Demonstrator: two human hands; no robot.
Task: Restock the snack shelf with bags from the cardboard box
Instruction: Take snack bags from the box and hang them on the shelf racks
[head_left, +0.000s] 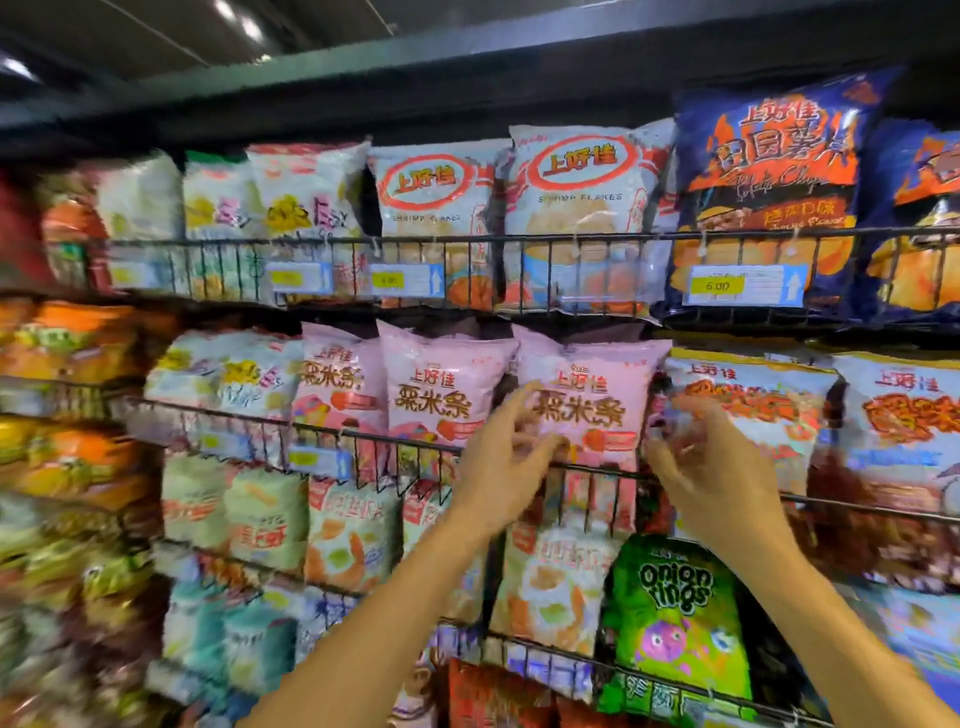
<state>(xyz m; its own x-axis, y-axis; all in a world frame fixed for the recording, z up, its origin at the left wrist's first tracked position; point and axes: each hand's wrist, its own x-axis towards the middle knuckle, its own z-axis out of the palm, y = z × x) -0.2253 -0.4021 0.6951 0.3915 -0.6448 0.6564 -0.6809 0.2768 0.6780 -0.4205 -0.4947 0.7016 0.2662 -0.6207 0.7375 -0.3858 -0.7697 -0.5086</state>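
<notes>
A pink snack bag (587, 400) stands upright in the second shelf row, behind the black wire rail (363, 439). My left hand (504, 457) is at the bag's lower left edge with fingers curled against it. My right hand (701, 457) is at its lower right edge, fingers spread and blurred. Whether either hand truly grips the bag is unclear. Two more pink bags (441, 389) stand to its left. The cardboard box is out of view.
Above hang white shrimp-flakes bags (582, 208) and a blue potato-chip bag (769, 192) with a price tag (743, 285). A green onion-rings bag (675, 618) sits below my right forearm. Orange-printed white bags (753, 405) stand to the right. Blurred bags fill the left shelves.
</notes>
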